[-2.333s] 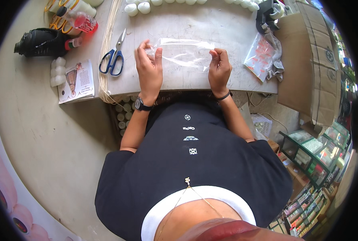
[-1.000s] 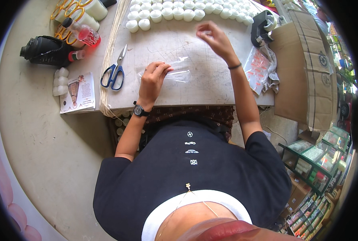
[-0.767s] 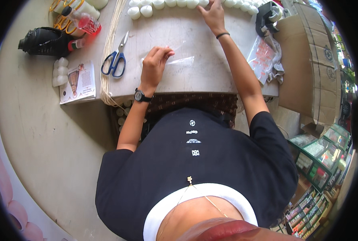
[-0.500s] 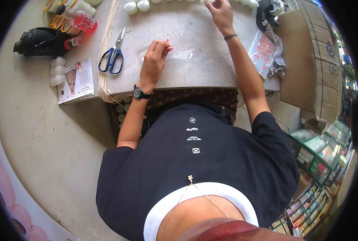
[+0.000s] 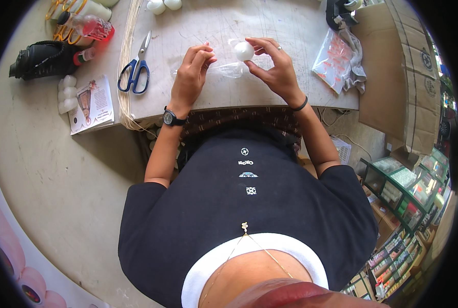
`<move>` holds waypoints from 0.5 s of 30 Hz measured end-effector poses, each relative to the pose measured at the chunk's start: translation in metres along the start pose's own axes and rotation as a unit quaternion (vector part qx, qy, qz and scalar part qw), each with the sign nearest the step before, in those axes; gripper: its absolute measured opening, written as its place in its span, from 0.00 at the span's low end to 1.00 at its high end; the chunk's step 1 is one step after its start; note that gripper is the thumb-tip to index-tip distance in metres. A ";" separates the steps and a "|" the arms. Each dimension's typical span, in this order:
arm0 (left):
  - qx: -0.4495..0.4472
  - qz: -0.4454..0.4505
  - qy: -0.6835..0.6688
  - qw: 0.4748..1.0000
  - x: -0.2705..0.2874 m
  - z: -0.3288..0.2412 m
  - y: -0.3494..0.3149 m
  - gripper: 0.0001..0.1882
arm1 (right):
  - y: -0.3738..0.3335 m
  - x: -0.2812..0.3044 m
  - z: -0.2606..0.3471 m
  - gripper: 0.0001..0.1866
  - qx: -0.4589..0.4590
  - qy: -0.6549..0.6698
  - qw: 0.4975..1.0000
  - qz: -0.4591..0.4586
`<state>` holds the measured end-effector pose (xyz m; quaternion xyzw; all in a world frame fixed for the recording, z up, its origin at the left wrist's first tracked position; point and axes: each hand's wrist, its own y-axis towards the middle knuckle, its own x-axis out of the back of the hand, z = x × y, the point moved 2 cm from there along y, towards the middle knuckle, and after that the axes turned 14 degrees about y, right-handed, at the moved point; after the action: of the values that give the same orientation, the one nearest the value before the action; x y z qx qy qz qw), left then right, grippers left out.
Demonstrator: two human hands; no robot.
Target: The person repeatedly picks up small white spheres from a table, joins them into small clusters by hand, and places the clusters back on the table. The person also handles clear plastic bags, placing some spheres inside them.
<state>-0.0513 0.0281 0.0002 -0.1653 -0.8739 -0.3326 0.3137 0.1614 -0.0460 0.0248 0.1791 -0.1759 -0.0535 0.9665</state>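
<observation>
The right hand (image 5: 272, 66) grasps a small round white candle (image 5: 244, 51), its grip formed by the thumb on the near side and the fingers on the far side. The candle is over the desk (image 5: 188, 28), to the right of the left hand (image 5: 189, 69). The left hand's grip is bent closed, pinching a clear plastic bag (image 5: 228, 69) that spreads out to the right, toward the candle. Whether the candle's edge is inside the bag, I cannot tell.

To the left of the left hand, blue-handled scissors (image 5: 133, 76) lie with their blades pointing far, just beside a bundle of pale cord (image 5: 125, 66). Farther left are a printed leaflet (image 5: 94, 105), a white bubble-shaped candle (image 5: 67, 95), a black flask (image 5: 41, 59) and a clear bottle of red liquid (image 5: 93, 25). Two white candles (image 5: 156, 6) stand at the far side. On the right, a clear packet with orange-red markings (image 5: 333, 64) lies beside a crumpled cloth (image 5: 356, 64), near a black tape dispenser (image 5: 336, 15) and a cardboard box (image 5: 388, 77).
</observation>
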 end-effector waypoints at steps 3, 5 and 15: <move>-0.011 0.020 0.008 1.000 -0.002 0.002 0.000 0.07 | -0.004 -0.005 -0.009 0.28 -0.024 0.064 0.998 -0.013; -0.026 0.026 0.023 0.999 -0.005 0.004 0.000 0.08 | -0.007 -0.008 -0.018 0.29 -0.035 0.089 0.995 -0.012; -0.081 0.068 0.132 0.986 -0.008 0.000 -0.001 0.30 | -0.025 -0.022 -0.023 0.19 -0.148 0.228 0.962 -0.035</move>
<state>-0.0456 0.0268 -0.0060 -0.2040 -0.7817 -0.3987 0.4340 0.1482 -0.0579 -0.0112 0.0475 0.0653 -0.0704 0.9942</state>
